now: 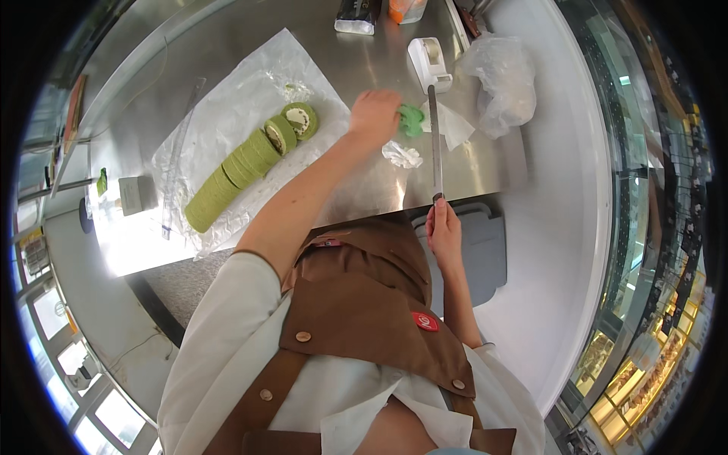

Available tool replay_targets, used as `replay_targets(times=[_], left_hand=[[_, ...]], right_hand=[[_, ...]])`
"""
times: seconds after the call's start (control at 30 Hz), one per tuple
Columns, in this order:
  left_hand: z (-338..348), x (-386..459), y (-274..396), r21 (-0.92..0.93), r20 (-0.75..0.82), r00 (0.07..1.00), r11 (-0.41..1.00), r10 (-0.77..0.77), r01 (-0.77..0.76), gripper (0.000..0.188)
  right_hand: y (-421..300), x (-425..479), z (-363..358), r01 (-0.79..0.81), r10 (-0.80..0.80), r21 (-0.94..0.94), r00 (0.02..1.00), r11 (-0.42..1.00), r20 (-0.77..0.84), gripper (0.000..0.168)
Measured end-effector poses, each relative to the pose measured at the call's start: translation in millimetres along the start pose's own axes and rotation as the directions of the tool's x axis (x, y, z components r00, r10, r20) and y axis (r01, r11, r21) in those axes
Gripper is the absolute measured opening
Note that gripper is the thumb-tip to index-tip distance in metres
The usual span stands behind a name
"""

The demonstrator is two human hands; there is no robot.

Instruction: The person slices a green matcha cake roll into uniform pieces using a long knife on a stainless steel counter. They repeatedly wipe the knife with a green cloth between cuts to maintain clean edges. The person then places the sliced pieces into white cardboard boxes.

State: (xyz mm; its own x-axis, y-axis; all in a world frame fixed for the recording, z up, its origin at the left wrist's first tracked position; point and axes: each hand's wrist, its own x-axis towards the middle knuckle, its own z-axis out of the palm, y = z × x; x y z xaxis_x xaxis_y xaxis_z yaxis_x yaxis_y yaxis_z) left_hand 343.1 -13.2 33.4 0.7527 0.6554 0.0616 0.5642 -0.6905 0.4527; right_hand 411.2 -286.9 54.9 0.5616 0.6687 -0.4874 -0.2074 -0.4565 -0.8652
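Observation:
My left hand reaches across the steel worktop, its fingers closed at the edge of a bunched green cloth. The fingertips are partly hidden. In my right hand, at the table's front edge, is the handle of a long, narrow-bladed knife; its blade points away from me. To the left a green Swiss roll lies on a clear plastic sheet. Several cuts cross it. At its far end two slices stand partly apart, showing pale cream and dark bits inside.
Beyond the knife tip sits a white tape dispenser. Crumpled white tissue and a flat white paper lie near the blade. A filled plastic bag is at right. A clear ruler rests on the sheet; a grey bin stands below.

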Motion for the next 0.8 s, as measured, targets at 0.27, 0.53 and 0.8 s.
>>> replay_targets(times=[0.27,0.53,0.8], left_hand=[[-61,-37,-1,-0.933,0.343,0.863,-0.028,-0.372,0.359,0.019],[-3,-92,-8,-0.713,0.407,0.837,-0.700,-0.365,0.041,0.027],[-2,-111,16,-0.846,0.414,0.822,-0.499,-0.390,0.190,0.023]], right_hand=[[-52,22,13,0.022,-0.042,0.105,0.980,0.994,0.196,0.039],[-54,45,56,0.195,-0.212,0.085,0.908,0.977,0.361,0.028],[-42,50,80,0.359,-0.303,-0.274,0.926,0.892,0.226,0.021]])
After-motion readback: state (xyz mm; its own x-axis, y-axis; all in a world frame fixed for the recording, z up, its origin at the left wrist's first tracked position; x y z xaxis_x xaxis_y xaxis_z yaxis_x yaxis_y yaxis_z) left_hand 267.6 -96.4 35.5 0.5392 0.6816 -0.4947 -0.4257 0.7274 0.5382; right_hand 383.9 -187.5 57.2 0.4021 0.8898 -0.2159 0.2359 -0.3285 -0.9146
